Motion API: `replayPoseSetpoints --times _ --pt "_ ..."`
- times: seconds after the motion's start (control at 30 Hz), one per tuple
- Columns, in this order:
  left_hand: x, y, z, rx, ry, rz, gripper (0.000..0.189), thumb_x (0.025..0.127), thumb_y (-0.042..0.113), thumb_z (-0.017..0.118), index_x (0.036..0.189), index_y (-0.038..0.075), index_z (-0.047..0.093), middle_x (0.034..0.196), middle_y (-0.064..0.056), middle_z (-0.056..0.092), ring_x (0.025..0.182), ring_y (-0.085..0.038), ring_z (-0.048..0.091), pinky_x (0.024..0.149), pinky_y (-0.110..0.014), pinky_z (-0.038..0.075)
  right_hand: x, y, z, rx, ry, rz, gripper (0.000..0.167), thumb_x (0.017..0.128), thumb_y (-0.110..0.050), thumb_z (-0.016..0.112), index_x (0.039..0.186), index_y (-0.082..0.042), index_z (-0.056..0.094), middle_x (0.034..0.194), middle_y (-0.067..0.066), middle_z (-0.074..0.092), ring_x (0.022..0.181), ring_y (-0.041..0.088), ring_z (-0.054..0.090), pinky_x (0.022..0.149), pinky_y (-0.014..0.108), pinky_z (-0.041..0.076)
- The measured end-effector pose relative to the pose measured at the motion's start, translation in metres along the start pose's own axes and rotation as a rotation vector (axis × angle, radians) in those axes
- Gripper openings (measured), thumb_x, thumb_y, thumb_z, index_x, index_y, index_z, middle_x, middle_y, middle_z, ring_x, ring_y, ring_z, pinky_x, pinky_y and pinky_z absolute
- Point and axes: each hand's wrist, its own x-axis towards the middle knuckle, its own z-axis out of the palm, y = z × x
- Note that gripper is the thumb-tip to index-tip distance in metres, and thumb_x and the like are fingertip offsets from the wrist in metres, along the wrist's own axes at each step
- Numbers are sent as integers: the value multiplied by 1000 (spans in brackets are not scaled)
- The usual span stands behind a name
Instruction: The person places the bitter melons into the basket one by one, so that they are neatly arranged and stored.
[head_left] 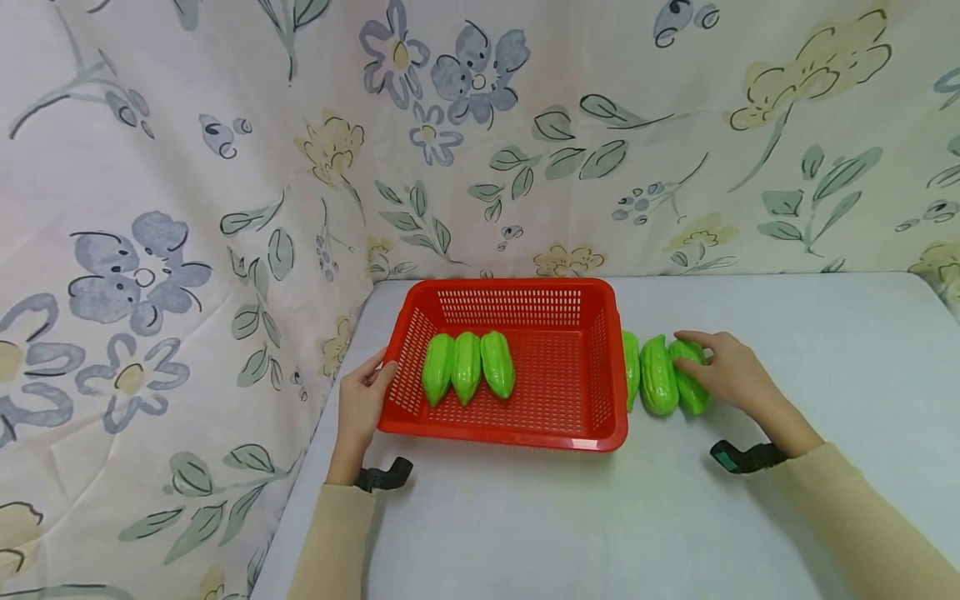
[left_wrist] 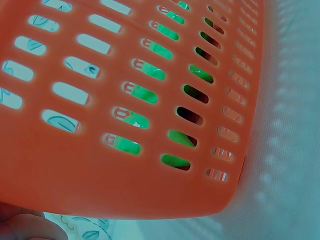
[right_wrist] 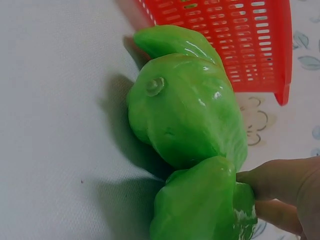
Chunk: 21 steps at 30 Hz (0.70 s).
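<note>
A red plastic basket [head_left: 525,435] with slotted walls stands on the table; three ridged green star fruits [head_left: 467,367] lie side by side in its left half. My left hand [head_left: 362,404] holds the basket's left rim, thumb on the edge; fingertips show at the lower left of the left wrist view. To the right of the basket, more star fruits [head_left: 658,379] lie in a row on the table, one partly hidden by the basket wall. My right hand [head_left: 731,371] pinches the rightmost star fruit [right_wrist: 200,205] between thumb and fingers, against its neighbour.
A white cloth covers the table [head_left: 510,533]. Floral curtains [head_left: 480,167] hang behind the table and along its left side. Each wrist wears a dark strap with a small device [head_left: 738,457].
</note>
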Motion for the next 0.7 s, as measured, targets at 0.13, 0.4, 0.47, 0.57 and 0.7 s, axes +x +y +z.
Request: replayPoseSetpoints --times 0.13,0.4,0.47,0.57,0.7 --pt "1 -1 0 -3 0 3 48 103 36 64 147 16 62 122 -20 74 91 -19 74 71 -24 62 -1 1 1 3 14 -4 53 101 -29 65 144 0 56 128 41 55 102 50 62 71 50 57" --pt "0 0 0 12 4 -3 48 103 38 64 147 19 62 122 -17 75 91 -17 73 72 -24 62 -2 -1 3 8 33 -3 52 101 -28 64 144 1 56 128 42 53 98 46 60 73 53 55" --pt "0 0 0 9 8 -2 47 103 38 64 146 19 63 121 -17 75 90 -17 73 72 -24 62 -3 -1 3 10 35 -1 53 102 -29 64 144 1 56 128 42 53 98 47 60 73 54 55" --pt "1 -1 1 8 9 -1 48 103 37 64 147 18 62 121 -19 75 90 -16 73 72 -24 62 -2 0 3 10 27 6 53 102 -30 63 145 1 55 130 42 52 100 49 60 74 55 56" --pt "1 -1 1 4 7 2 48 103 36 64 147 17 61 122 -20 74 89 -15 73 72 -24 62 -3 1 0 5 11 13 55 103 -32 63 146 1 53 132 42 52 106 54 61 76 57 57"
